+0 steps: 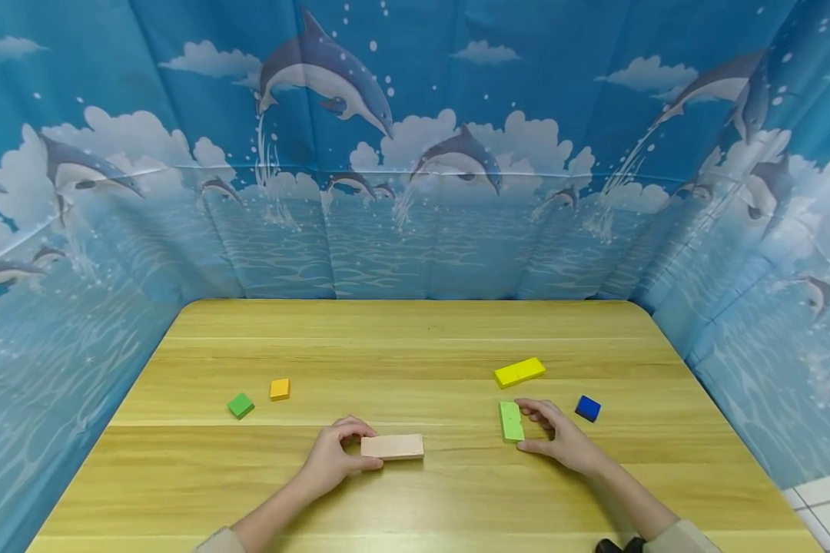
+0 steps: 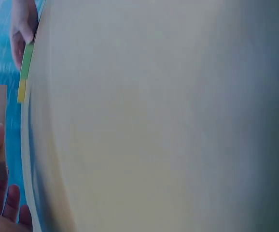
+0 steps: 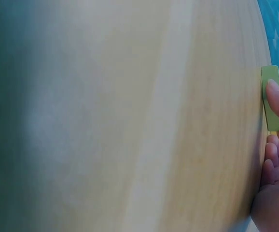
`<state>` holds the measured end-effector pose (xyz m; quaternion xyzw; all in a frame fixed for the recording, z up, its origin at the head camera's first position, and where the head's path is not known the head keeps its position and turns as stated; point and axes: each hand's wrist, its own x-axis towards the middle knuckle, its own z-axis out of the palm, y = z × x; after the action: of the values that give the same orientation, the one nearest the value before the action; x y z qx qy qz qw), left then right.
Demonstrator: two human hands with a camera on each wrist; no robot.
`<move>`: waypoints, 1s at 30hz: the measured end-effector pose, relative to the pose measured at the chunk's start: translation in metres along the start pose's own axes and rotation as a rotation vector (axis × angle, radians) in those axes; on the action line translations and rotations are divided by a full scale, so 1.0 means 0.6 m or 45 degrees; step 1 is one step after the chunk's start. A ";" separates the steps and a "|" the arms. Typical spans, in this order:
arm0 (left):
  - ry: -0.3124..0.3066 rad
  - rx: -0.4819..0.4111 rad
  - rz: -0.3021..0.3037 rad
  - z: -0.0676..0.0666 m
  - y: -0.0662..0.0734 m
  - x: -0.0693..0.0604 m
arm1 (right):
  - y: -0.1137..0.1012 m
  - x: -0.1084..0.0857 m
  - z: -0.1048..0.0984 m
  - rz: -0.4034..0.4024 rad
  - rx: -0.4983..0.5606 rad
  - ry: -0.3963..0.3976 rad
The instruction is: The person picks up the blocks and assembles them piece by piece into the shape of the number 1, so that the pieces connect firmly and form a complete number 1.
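Plain wood block (image 1: 392,447) is located at the near middle of the table (image 1: 443,514); the left hand (image 1: 332,458) pinches its left end between thumb and fingers. The left forearm extends from the lower left, angled up and rightward. The right hand (image 1: 562,443) pinches the light green block (image 1: 511,422) from the right, thumb at the near end, fingertip at the far end. The right forearm angles up and leftward. Contact between wood block and table cannot be confirmed from these views.
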<state>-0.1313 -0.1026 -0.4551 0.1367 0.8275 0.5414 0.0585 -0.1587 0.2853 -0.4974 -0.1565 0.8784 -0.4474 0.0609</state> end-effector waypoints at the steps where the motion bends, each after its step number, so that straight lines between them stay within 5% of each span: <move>1: -0.009 -0.007 0.010 0.004 0.000 0.001 | 0.000 0.000 0.000 0.002 0.000 0.000; 4: -0.030 -0.027 0.039 0.016 -0.003 0.003 | -0.001 0.001 0.001 0.007 0.001 0.000; 11: -0.035 -0.033 0.100 0.053 -0.057 0.016 | 0.001 0.001 0.001 0.005 -0.007 0.001; 30: -0.059 0.021 0.205 0.087 -0.062 0.012 | 0.004 0.001 0.001 -0.026 -0.001 0.008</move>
<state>-0.1314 -0.0685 -0.5100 0.2159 0.8166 0.5343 0.0327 -0.1598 0.2860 -0.4998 -0.1640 0.8771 -0.4483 0.0534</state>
